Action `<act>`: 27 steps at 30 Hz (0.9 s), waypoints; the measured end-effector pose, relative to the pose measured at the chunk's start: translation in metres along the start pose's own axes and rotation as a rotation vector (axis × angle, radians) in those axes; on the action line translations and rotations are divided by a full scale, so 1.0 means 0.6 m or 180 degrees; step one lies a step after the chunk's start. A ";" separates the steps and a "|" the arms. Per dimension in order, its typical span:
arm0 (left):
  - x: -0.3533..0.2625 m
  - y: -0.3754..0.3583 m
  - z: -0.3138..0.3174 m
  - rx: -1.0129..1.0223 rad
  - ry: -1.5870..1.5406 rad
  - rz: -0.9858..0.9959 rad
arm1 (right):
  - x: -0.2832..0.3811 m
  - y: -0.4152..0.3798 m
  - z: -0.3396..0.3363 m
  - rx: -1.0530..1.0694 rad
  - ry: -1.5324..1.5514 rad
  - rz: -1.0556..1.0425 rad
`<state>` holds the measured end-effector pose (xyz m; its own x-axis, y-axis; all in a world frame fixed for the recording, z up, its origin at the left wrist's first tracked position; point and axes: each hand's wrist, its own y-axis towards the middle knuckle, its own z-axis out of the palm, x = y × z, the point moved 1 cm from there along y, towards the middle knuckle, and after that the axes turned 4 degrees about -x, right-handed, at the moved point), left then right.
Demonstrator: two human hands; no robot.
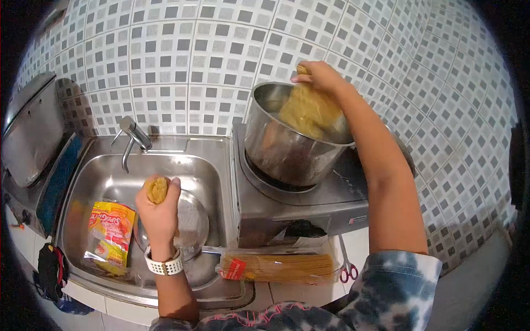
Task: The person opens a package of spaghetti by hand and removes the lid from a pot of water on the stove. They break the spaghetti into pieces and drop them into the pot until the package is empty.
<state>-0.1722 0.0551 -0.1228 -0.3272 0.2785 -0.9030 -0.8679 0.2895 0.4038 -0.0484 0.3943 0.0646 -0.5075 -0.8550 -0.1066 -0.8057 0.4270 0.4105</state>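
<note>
My left hand [157, 207] is closed around a bundle of spaghetti [157, 190], its cut ends facing up, above the sink. Over a tall steel pot [292, 154], my right hand [323, 77] grips another bundle of spaghetti [312, 110]. That bundle is blurred by motion, and its lower part reaches inside the pot's rim. The pot stands on a stove [326, 204]. A red and yellow packet [113, 231] lies in the sink, left of my left hand. Beneath that hand is a round clear dish or lid [193, 226], partly hidden.
A long clear pack of spaghetti [287, 267] lies on the counter in front of the stove, with scissors [348, 270] to its right. The steel sink [223, 182] has a tap [134, 138] at its back. A tiled wall [215, 71] rises behind.
</note>
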 end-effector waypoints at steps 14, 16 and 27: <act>0.014 0.004 0.006 0.0031 -0.0072 -0.0154 | -0.042 0.014 0.022 0.0161 0.1056 -0.0226; 0.017 0.005 0.004 0.0016 -0.0097 -0.0121 | -0.043 0.017 0.028 0.0225 0.1029 -0.0233; 0.011 0.006 0.003 0.0001 -0.0117 -0.0141 | 0.000 0.020 0.045 0.0559 0.0267 0.0296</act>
<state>-0.1770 0.0595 -0.1272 -0.2745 0.2989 -0.9140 -0.8811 0.3024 0.3635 -0.0661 0.4074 0.0453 -0.5608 -0.8280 0.0031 -0.8012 0.5436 0.2501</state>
